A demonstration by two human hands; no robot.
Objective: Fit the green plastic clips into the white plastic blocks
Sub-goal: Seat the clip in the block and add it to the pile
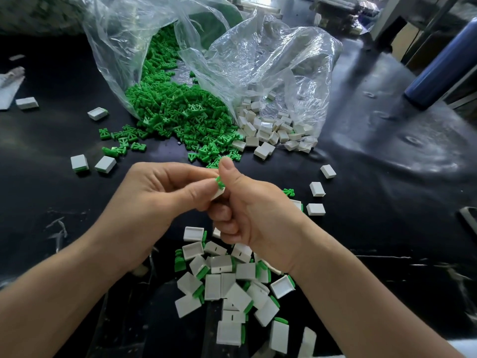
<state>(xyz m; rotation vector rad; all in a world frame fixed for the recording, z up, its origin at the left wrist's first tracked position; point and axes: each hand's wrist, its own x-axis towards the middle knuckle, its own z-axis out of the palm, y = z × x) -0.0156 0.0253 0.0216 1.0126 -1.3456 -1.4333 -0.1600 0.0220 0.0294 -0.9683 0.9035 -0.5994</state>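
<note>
Between pinched fingertips (204, 187): clip (219, 181) (atop block (219, 193))

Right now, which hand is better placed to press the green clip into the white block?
The right hand, probably: its thumb is on the green clip; the left hand pinches the white block.

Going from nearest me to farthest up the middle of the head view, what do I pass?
Nearest first: heap of fitted blocks → left hand and right hand pinching a white block and green clip together → loose green clips → clear plastic bag.
</note>
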